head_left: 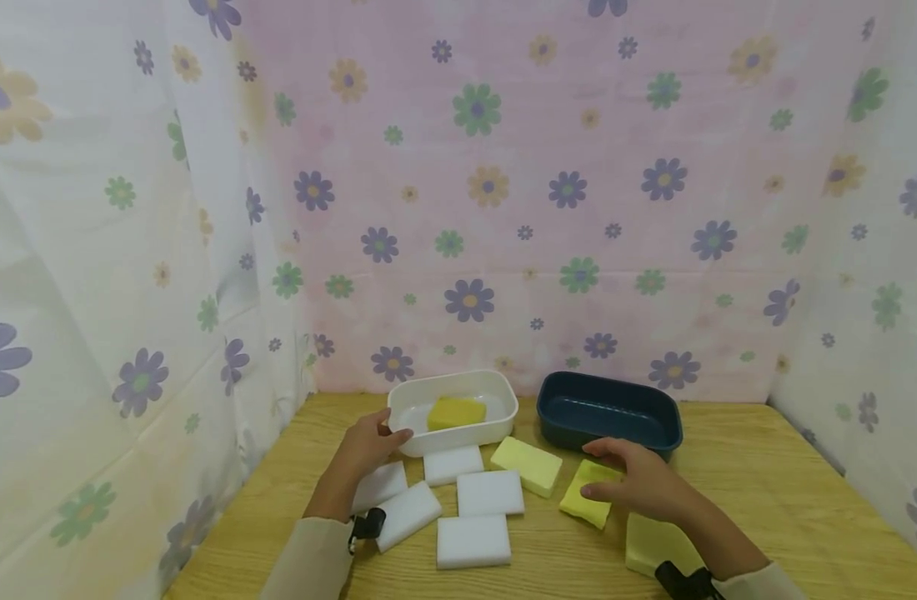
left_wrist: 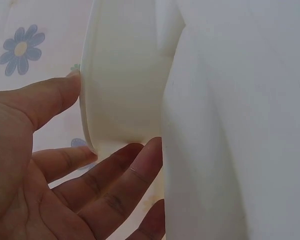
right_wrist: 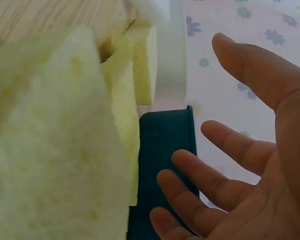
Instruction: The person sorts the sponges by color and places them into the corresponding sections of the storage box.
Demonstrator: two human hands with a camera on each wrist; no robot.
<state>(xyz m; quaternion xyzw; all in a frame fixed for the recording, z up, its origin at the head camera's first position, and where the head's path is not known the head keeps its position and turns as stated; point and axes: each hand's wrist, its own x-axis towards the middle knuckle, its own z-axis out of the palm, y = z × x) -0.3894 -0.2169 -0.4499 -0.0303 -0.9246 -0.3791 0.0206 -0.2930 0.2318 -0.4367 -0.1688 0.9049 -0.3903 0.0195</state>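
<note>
My left hand point(head_left: 364, 450) rests at the left end of a white plastic box point(head_left: 469, 435), which holds one yellow sponge point(head_left: 456, 413). In the left wrist view the thumb tip point(left_wrist: 74, 77) meets the box rim, and the other fingers spread toward its wall. My right hand point(head_left: 638, 479) hovers with spread fingers over a bright yellow sponge point(head_left: 584, 504), nothing between thumb and fingertips. A paler yellow sponge point(head_left: 528, 467) lies left of it. Another pale sponge point(head_left: 653, 542) sits below the right wrist and looms large point(right_wrist: 60, 145) in the right wrist view.
A dark blue box point(head_left: 571, 435) stands just beyond the right hand. Several white sponge blocks point(head_left: 473, 542) lie flat on the wooden table point(head_left: 563, 567), in front of the white box and near the left wrist. Flowered cloth point(head_left: 488, 208) hangs behind and on both sides.
</note>
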